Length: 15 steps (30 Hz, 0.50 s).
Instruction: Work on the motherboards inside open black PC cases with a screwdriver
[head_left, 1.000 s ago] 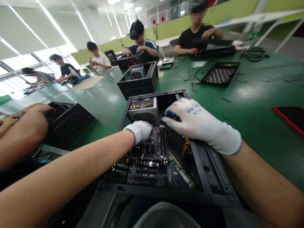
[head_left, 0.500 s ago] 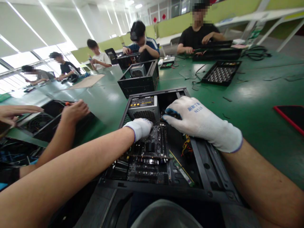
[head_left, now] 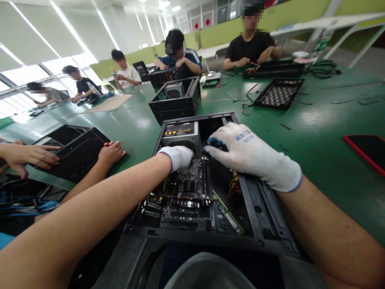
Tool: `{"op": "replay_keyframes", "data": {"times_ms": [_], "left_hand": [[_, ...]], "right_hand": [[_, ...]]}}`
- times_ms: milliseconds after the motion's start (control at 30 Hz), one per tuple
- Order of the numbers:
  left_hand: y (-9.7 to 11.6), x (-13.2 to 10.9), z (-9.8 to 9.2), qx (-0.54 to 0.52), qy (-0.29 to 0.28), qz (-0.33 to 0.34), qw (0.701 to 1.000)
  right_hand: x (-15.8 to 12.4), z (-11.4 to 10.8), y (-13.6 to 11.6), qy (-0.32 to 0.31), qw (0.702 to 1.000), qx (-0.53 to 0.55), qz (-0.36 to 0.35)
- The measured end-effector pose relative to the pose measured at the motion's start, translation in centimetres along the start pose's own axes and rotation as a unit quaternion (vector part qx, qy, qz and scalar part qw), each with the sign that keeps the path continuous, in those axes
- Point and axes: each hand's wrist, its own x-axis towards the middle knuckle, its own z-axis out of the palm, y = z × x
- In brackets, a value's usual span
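A black computer case lies with its side off in front of me, a motherboard inside it. My left hand, in a white glove, is over the upper part of the board, just below the power supply. Its fingers curl down, closed, and their tips are hidden. My right hand, gloved too, reaches over the case's right rail. Thumb and fingers bend together beside the power supply; whatever is between them cannot be made out. A green memory stick lies slanted right of the board.
Coloured wires sit inside the case. At left, a co-worker's hands hold another black case. Another open case stands beyond mine. A black tray and a red-edged dark object are at right. Other people work around the table.
My hands keep almost the same places, with only slight shifts. At left, the co-worker's case has tilted up, and that person's hand has moved lower and rightward.
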Motion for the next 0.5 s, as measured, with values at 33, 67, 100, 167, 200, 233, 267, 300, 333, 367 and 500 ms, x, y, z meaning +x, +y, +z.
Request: {"op": "replay_keyframes", "data": {"times_ms": [33, 67, 100, 167, 200, 233, 267, 300, 333, 367, 500], "left_hand": [[0.0, 0.2, 0.2, 0.0, -0.005, 0.003, 1.0], [-0.1, 0.4, 0.3, 0.0, -0.01, 0.006, 1.0], [-0.1, 0.5, 0.5, 0.0, -0.014, 0.009, 1.0], [-0.2, 0.8, 0.8, 0.0, -0.019, 0.016, 1.0], [-0.3, 0.9, 1.0, 0.0, -0.02, 0.019, 1.0], [-0.3, 1.0, 1.1, -0.001, -0.019, 0.022, 1.0], [-0.3, 1.1, 1.1, -0.003, -0.017, 0.024, 1.0], [-0.3, 1.2, 1.2, -0.004, -0.016, 0.025, 1.0], [-0.3, 1.3, 1.2, -0.006, -0.015, 0.025, 1.0], [-0.2, 1.3, 1.2, -0.007, -0.015, 0.026, 1.0], [0.0, 1.6, 1.2, -0.007, -0.017, 0.024, 1.0]], "right_hand": [[0.0, 0.0, 0.0, 0.002, 1.0, 0.001, 0.002], [0.0, 0.0, 0.0, 0.003, 1.0, 0.002, 0.003], [0.0, 0.0, -0.1, 0.003, 1.0, 0.003, 0.004], [0.0, -0.1, -0.1, 0.002, 1.0, 0.002, 0.004], [0.0, -0.2, -0.2, -0.001, 1.0, 0.002, 0.005], [0.0, -0.2, -0.2, -0.003, 1.0, 0.001, 0.006], [0.0, -0.3, -0.3, -0.004, 1.0, 0.002, 0.007], [0.0, -0.3, -0.3, -0.005, 1.0, 0.002, 0.008], [0.0, -0.3, -0.3, -0.006, 1.0, 0.003, 0.008], [-0.1, -0.3, -0.3, -0.005, 1.0, 0.004, 0.007], [-0.1, -0.3, -0.1, -0.002, 1.0, 0.004, 0.004]]}}
